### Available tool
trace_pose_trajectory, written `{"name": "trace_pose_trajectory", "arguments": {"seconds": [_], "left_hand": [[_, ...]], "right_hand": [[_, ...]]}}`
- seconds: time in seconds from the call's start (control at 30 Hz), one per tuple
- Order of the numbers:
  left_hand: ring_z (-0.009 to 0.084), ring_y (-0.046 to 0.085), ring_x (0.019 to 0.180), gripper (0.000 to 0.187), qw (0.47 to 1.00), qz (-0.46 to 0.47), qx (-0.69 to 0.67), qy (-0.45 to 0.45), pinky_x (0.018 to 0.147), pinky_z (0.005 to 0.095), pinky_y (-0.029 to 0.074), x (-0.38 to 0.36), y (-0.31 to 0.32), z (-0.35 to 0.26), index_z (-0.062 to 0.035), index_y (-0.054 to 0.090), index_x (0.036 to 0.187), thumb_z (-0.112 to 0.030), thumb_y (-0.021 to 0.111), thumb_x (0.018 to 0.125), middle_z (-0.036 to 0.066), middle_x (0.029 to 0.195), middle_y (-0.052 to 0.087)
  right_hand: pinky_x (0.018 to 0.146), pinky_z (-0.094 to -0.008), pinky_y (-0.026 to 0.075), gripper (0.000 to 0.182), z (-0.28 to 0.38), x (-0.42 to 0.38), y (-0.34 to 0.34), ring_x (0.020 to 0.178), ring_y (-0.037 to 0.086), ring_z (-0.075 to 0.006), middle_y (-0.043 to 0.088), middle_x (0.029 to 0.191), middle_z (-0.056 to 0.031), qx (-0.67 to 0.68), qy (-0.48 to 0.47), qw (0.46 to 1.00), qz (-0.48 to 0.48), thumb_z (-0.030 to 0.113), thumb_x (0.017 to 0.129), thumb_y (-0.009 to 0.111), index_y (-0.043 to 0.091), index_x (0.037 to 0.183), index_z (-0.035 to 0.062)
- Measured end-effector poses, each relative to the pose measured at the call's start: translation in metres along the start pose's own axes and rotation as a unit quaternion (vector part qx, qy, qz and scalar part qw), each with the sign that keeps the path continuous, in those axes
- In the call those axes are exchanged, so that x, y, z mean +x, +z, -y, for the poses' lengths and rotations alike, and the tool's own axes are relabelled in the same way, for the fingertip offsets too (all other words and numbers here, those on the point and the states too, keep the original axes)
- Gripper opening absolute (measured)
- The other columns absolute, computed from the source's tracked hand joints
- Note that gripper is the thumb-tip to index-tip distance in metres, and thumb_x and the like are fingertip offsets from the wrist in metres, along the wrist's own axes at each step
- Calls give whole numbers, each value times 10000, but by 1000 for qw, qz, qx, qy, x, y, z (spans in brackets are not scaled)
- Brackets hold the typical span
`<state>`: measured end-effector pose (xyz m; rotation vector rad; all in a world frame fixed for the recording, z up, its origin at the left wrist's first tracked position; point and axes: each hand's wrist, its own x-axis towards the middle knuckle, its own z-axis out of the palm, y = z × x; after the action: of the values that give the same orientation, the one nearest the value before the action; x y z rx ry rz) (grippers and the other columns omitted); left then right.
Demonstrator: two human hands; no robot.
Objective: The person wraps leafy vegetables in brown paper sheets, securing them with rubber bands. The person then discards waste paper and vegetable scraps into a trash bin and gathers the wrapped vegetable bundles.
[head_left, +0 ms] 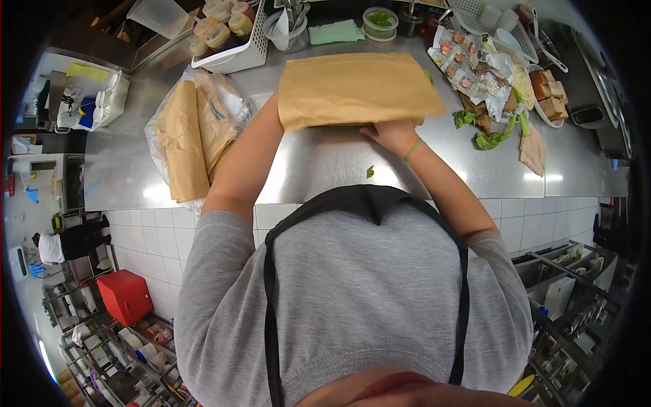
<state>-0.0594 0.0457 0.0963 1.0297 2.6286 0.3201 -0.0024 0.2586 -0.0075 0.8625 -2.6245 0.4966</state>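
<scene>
A brown paper bag (356, 91) is held sideways above the steel counter. My right hand (393, 135) grips its lower edge near the right end, with part of the fingers behind the paper. The left end of the bag hides my left hand; only the wrist and forearm show. Further left, folded brown paper bags (184, 139) lie in a clear plastic wrapper (234, 102). A small green leaf piece (370, 171) rests on the steel counter (319, 163) below the bag.
A white basket of bottles (247, 57) stands at the back left. Along the back are a tub of utensils (286, 34), a green cloth (336, 32) and a tub of greens (380, 22). Crumpled printed wrappers (468, 64), lettuce scraps (494, 139) and a bread basket (557, 123) lie right.
</scene>
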Motion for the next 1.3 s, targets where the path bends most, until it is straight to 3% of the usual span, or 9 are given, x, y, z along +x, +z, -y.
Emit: {"name": "trace_pose_trajectory", "arguments": {"seconds": [0.1, 0.2, 0.33, 0.37, 0.43, 0.5, 0.6, 0.87, 1.3], "left_hand": [[266, 491, 1171, 622, 955, -92, -279, -29, 1001, 391, 385, 1, 31, 23, -174, 461, 1290, -564, 532, 809, 86, 1304, 493], [271, 485, 1179, 639, 749, -171, -640, -11, 1003, 402, 384, -2, 61, 24, -166, 430, 1310, -583, 480, 828, 93, 1313, 479], [277, 477, 1189, 664, 637, -169, -747, 88, 1005, 417, 383, -28, 90, 19, -155, 389, 1337, -609, 411, 853, 103, 1325, 461], [280, 443, 1224, 731, 357, -49, -933, 10, 1022, 429, 368, -33, 90, 18, -156, 293, 1396, -659, 306, 866, 107, 1389, 392], [294, 452, 1213, 781, 358, -89, -929, -37, 1006, 429, 386, -25, 97, 31, -129, 356, 1358, -707, 213, 852, 109, 1348, 440], [305, 481, 1183, 766, 457, -119, -873, -126, 1006, 422, 385, -19, 94, 49, -116, 390, 1341, -696, 247, 862, 118, 1302, 489], [309, 522, 1135, 750, 470, -116, -869, -104, 993, 406, 391, -13, 88, 53, -80, 454, 1291, -679, 368, 847, 119, 1256, 530], [308, 522, 1132, 700, 540, -81, -833, -89, 982, 409, 398, 12, 62, 81, -109, 451, 1297, -647, 390, 853, 108, 1257, 529], [305, 524, 1127, 626, 525, -82, -844, -72, 964, 413, 409, 2, 66, 85, -155, 446, 1307, -595, 426, 862, 90, 1258, 528]], "right_hand": [[1002, -384, 354, 513, -19, 12, 26, 1177, 467, -282, 533, 1258, -82, 153, 77, 984, -41, 440, 785, 640, 564, 1207, 158], [1002, -383, 354, 519, -28, 22, 26, 1176, 467, -282, 534, 1257, -83, 137, 83, 986, -55, 445, 783, 640, 563, 1208, 157], [1002, -382, 354, 528, -37, 29, 24, 1176, 468, -282, 535, 1255, -84, 112, 72, 989, -57, 451, 780, 641, 561, 1210, 156], [1002, -382, 354, 530, -38, 29, 22, 1175, 468, -281, 536, 1255, -84, 104, 67, 991, -56, 452, 779, 641, 560, 1211, 155], [1002, -381, 354, 534, -42, 25, 17, 1175, 469, -281, 536, 1254, -85, 91, 61, 993, -49, 455, 778, 641, 560, 1212, 155], [1002, -381, 354, 538, -48, 22, 12, 1175, 469, -281, 537, 1253, -85, 76, 51, 995, -36, 459, 777, 641, 559, 1213, 154], [1002, -380, 354, 544, -55, 14, 3, 1174, 470, -281, 538, 1252, -86, 60, 43, 997, -16, 463, 775, 642, 557, 1214, 153], [1002, -377, 354, 561, -34, 14, 14, 1172, 472, -280, 541, 1249, -88, 46, 25, 998, -31, 475, 769, 642, 553, 1218, 151], [1003, -374, 354, 589, -60, 47, 18, 1170, 475, -279, 546, 1244, -92, 105, 65, 992, -38, 495, 761, 644, 547, 1225, 146]]}}
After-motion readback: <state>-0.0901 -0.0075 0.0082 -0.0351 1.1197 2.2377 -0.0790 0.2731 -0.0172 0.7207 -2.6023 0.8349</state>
